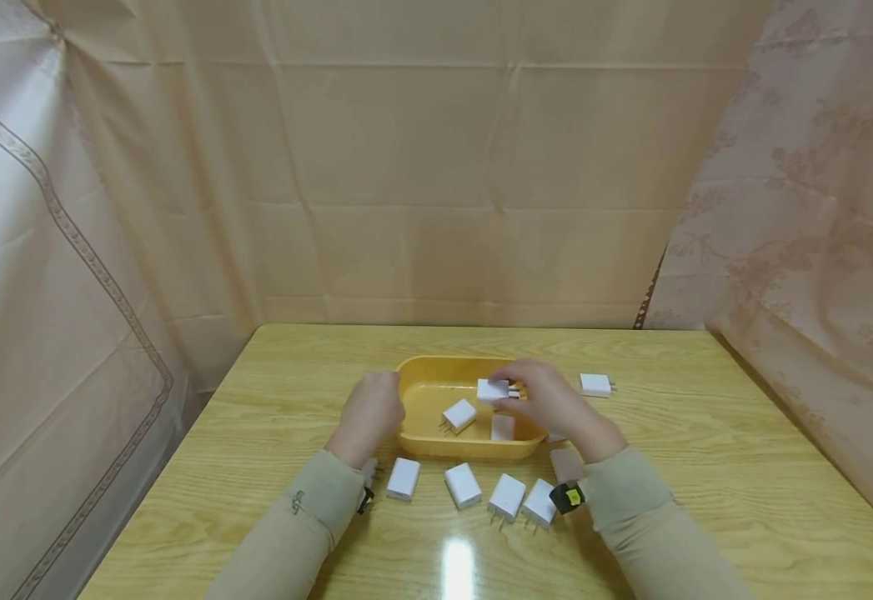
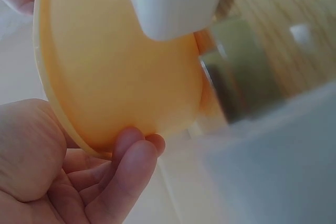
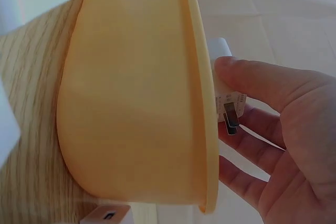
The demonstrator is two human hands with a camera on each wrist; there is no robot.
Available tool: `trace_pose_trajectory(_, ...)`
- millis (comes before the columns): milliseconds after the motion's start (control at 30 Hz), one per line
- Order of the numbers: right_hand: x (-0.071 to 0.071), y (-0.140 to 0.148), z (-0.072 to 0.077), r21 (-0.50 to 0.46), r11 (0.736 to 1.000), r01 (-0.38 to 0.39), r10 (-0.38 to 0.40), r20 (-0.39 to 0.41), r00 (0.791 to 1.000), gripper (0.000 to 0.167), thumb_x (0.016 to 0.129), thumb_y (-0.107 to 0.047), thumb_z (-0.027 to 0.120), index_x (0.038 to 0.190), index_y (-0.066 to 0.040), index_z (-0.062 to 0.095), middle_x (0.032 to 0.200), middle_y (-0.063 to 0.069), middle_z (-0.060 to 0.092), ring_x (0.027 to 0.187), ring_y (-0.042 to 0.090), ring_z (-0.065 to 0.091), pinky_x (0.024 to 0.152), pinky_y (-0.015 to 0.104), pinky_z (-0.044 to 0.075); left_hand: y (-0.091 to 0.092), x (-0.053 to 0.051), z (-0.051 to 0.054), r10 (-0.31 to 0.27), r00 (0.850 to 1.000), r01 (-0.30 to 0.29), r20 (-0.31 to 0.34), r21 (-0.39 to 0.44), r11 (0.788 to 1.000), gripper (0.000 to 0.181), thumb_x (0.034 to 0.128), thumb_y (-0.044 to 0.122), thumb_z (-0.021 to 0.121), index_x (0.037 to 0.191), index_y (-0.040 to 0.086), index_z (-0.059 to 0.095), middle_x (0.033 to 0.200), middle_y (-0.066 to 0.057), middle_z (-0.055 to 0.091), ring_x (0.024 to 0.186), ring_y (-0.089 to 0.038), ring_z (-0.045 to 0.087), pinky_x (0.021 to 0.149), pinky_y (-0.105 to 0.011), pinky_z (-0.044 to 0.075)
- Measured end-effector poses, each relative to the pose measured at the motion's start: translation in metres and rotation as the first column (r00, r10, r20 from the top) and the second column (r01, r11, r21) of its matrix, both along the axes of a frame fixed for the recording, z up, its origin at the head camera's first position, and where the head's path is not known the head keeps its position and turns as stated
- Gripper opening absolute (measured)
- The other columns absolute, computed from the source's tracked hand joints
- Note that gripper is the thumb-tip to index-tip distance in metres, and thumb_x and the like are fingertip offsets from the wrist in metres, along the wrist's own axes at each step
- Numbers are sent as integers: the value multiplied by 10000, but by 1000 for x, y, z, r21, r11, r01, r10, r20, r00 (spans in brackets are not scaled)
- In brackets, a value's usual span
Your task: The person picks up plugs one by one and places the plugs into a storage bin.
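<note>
A beige sleeve [image 1: 642,504] is being worn behind the right hand [image 1: 552,402], where a plug charger [image 1: 492,390] is being pinched over the tub [image 1: 466,450] held by the left hand [image 1: 372,412], seemingly being loaded, release next being required.

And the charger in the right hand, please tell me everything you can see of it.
The charger is a white block, apparently plastic, with two flat, metal-looking prongs and fine print on the prong end. The right hand pinches it over the yellow tub, prongs pointing right in the head view.
</note>
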State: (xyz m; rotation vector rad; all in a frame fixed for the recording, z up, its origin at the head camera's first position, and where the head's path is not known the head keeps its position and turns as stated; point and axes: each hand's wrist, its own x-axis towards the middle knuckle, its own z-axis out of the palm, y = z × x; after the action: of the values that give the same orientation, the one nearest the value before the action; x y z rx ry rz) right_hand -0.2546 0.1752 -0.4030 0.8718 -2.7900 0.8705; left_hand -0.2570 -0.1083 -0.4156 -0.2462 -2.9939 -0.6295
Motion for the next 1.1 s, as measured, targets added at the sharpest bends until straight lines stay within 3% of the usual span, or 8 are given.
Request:
trace_pose_trajectory(267,-1,-4,-4,13,1000,-28,29,-1,1000,339,913,-203,785,1224,-91,709,1171,17,698,1082,220,640,950,450,523,0,0,0,1,1000,-1,-2,-4,1000,429,879,-98,571,1299,-64,646,1200,-240,677,716,-222,589,495,-262,459)
trace_pose_trajectory(533,-2,-8,-9,33,998,-54,54,-1,999,297,891,-169,805,1164,-83,726,1084,-6,696,1000,184,636,890,458,545,0,-1,-3,3,1000,-2,-20,18,1000,387,843,-124,581,1216,-79,676,974,-193,697,611,-201,576,453,-259,456)
trace_pose_trajectory(667,-1,-9,-9,34,998,-62,61,19,998,304,887,-174,810,1165,-84,725,1083,-5,697,1001,187,637,891,466,549,0,-1,-3,9,1000,-8,-13,24,1000,404,848,-124,576,1239,-79,667,1015,-210,700,597,-196,577,440,-249,455)
trace_pose_trajectory(900,1,-10,-7,35,998,-50,47,81,996,404,920,-196,776,1277,-31,684,1235,113,682,1115,271,621,952,474,522,1,0,-2,12,1000,-12,-2,24,1000,450,850,-119,569,1291,-70,646,1160,-245,685,624,-207,583,438,-248,447)
trace_pose_trajectory(1100,1,-11,-5,31,999,-39,36,93,995,403,928,-208,768,1281,-35,683,1240,113,678,1125,270,610,966,485,510,0,-1,-3,11,1000,-11,-6,16,1000,452,855,-117,568,1297,-67,645,1183,-246,681,617,-204,582,434,-245,441)
